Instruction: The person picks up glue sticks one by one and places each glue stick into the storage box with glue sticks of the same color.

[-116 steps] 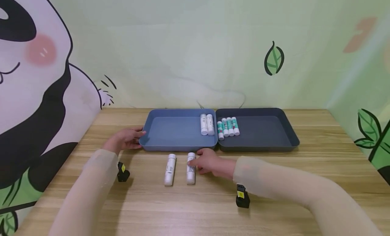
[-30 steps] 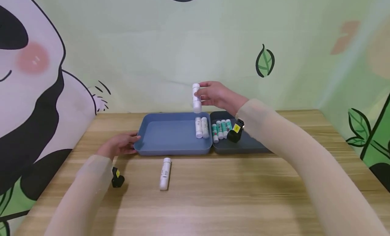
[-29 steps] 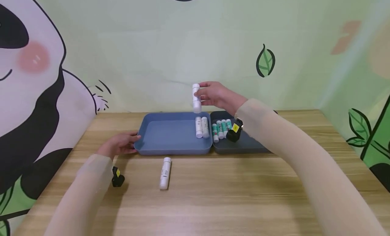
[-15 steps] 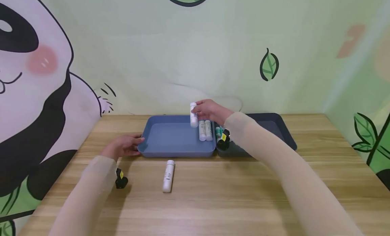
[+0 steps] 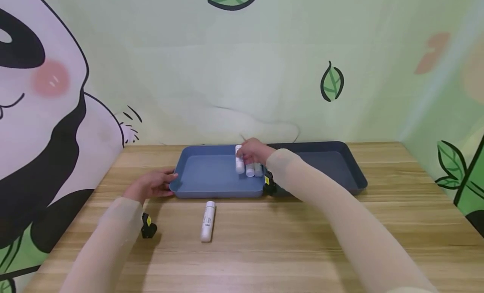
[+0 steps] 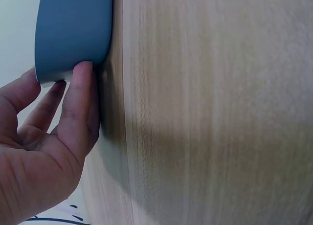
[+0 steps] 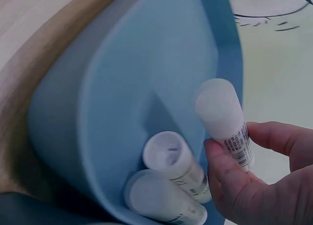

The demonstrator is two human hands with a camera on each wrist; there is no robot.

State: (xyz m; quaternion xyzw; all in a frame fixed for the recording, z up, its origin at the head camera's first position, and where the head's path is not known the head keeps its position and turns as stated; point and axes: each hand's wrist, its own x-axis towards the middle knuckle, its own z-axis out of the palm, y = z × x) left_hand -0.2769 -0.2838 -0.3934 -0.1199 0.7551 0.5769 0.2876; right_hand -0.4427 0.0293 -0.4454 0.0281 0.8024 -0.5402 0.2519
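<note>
My right hand (image 5: 255, 151) pinches a white glue stick (image 5: 240, 160) between thumb and fingers, low inside the right part of the blue tray (image 5: 204, 196). In the right wrist view this glue stick (image 7: 220, 110) stands tilted, its barcode label by the fingertips. Two other white glue sticks lie side by side close by, the nearer one (image 7: 168, 154) and the outer one (image 7: 161, 198). My left hand (image 5: 153, 183) holds the left end of the blue tray, thumb at the rim and fingers against the outer wall (image 6: 73, 34). Another white glue stick (image 5: 208, 221) lies on the table before the tray.
A dark grey tray (image 5: 351, 175) adjoins the blue one on the right; my right wrist and sleeve hide the small green-and-white glue sticks in it. Behind the wooden table (image 5: 264, 251) stands a printed wall (image 5: 170, 74). A black wrist camera (image 5: 148, 226) hangs below each sleeve.
My right hand picked up one white glue stick from the table, raised it above the blue tray, then lowered it into the tray beside the other two. The left hand has stayed at the tray's end.
</note>
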